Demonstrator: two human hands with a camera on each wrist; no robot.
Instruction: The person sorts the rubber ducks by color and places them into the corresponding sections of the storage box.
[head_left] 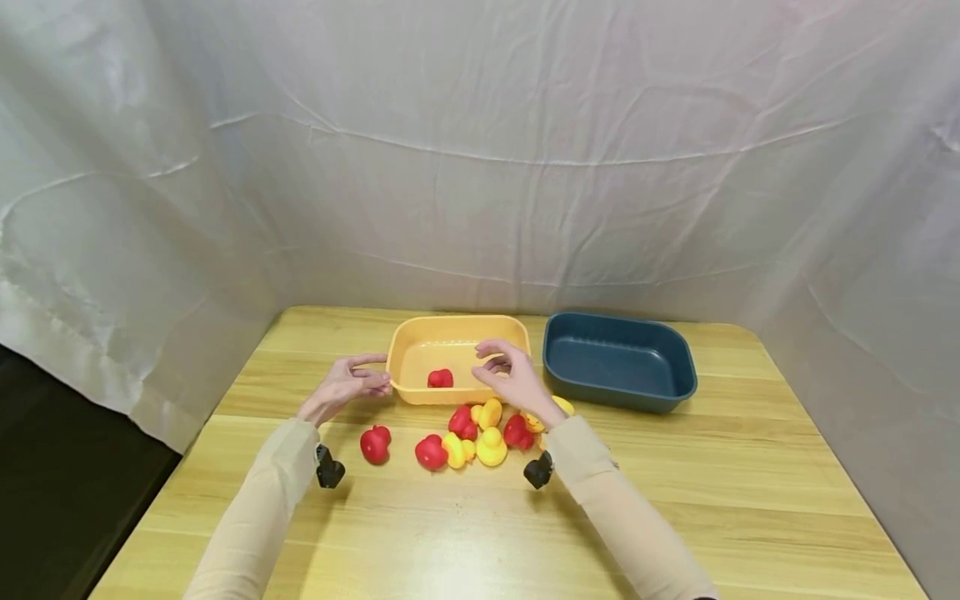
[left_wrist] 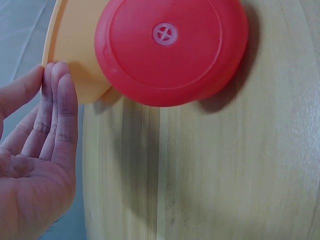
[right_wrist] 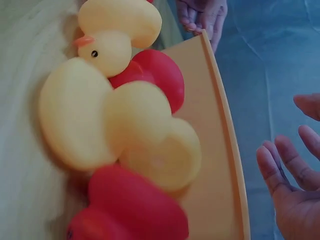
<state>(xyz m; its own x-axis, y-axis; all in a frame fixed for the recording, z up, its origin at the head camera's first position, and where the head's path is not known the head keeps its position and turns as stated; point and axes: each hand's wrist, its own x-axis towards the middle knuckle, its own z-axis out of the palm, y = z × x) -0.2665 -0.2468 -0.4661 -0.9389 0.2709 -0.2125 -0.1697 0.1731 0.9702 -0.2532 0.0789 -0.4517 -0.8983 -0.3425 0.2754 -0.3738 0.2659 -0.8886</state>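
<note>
Your right wrist view is crowded and blurred: yellow and red ducks fill the frame so closely that you cannot count them there, and only the fingers point(right_wrist: 280, 165) of your right hand show at its edge. Your left wrist view is just as cramped, with one red duck's point(left_wrist: 170, 50) flat underside, with its round plug, filling the top and only a corner of the orange tub point(left_wrist: 75, 55) visible. The head view cuts your sleeves off at the bottom, and your right hand point(head_left: 510, 375) covers part of the tub's near right rim and some ducks behind your wrist.

Your left hand point(head_left: 347, 385) rests at the tub's left end, fingers straight and together, their tips touching its outer wall; it grips nothing. Your right hand hovers over the tub's near right corner, fingers relaxed and spread, holding nothing. The orange tub point(head_left: 457, 333) lies between your two hands, just ahead of them.

A single red duck point(head_left: 440, 378) sits inside the tub, between your hands. The loose ducks point(head_left: 480, 433), red and yellow mixed, lie in a cluster just behind the tub, nearer to you and between your wrists; another red duck point(head_left: 375, 442) lies apart near your left wrist. A dark blue tub point(head_left: 618, 362) stands just right of your right hand.
</note>
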